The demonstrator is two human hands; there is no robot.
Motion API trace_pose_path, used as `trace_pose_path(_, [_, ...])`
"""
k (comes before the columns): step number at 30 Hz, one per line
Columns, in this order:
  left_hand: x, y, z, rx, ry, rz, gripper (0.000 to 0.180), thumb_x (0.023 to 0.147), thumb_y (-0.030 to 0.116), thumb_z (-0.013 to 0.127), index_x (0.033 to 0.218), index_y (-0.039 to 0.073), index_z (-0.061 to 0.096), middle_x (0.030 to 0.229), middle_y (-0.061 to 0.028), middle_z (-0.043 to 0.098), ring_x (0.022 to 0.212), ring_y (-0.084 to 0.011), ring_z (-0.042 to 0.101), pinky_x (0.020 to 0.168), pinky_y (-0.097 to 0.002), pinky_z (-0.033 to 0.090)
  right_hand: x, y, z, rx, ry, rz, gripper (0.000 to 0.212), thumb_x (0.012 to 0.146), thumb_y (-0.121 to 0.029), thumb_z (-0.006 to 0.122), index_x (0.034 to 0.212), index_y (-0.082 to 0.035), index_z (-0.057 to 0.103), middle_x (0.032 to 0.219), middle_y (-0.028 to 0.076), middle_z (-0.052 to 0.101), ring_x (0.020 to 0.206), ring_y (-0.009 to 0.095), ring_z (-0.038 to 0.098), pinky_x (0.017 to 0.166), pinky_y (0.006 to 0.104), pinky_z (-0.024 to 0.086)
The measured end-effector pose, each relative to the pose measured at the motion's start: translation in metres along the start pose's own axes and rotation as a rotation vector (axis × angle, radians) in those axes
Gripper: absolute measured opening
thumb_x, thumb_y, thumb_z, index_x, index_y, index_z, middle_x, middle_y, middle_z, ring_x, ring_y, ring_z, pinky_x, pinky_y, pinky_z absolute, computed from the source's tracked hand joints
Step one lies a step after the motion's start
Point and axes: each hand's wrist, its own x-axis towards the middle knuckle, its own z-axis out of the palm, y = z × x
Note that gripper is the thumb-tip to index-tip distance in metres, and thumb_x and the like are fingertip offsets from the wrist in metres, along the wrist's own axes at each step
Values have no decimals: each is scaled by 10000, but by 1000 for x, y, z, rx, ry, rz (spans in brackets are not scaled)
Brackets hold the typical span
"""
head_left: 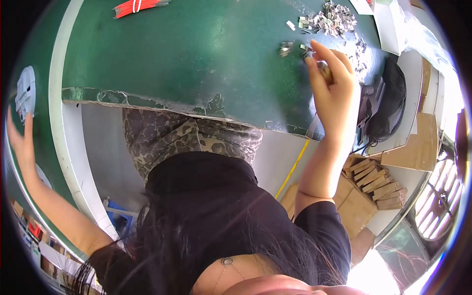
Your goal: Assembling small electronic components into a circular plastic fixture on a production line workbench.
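Right hand (337,78) near small metal pieces (334,22), left hand (22,140) — at white part (25,91)

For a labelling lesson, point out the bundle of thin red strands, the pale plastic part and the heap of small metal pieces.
Bundle of thin red strands (144,5), head view: middle of its length.
Pale plastic part (25,93), head view: main body.
Heap of small metal pieces (334,22), head view: centre.
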Motion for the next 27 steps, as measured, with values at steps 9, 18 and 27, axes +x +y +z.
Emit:
trace_pose_path(9, [16,169,15,-526,-4,233,952,787,495,801,1530,71,384,1548,-148,400,1420,-291,387,1181,-430,284,-14,4,-23,146,-90,-105,218,847,10,738,1061,-31,727,898,48,656,729,141,575,649,245,450])
trace_pose_path(18, [17,360,18,-368,-390,859,830,655,339,874,1394,123,564,1456,-214,472,1295,-411,493,1071,-464,429,20,-10,14,200,-231,-207,276,781,73,741,1027,-51,733,898,99,656,714,215,637,627,281,494])
trace_pose_path(27, [119,412,131,-1131,587,1347,66,808,60,672,846,10,652,884,-110,628,856,-273,627,798,-347,513,10,-5,0,240,-192,-288,277,748,101,743,986,-40,720,903,86,662,674,199,640,592,280,488])
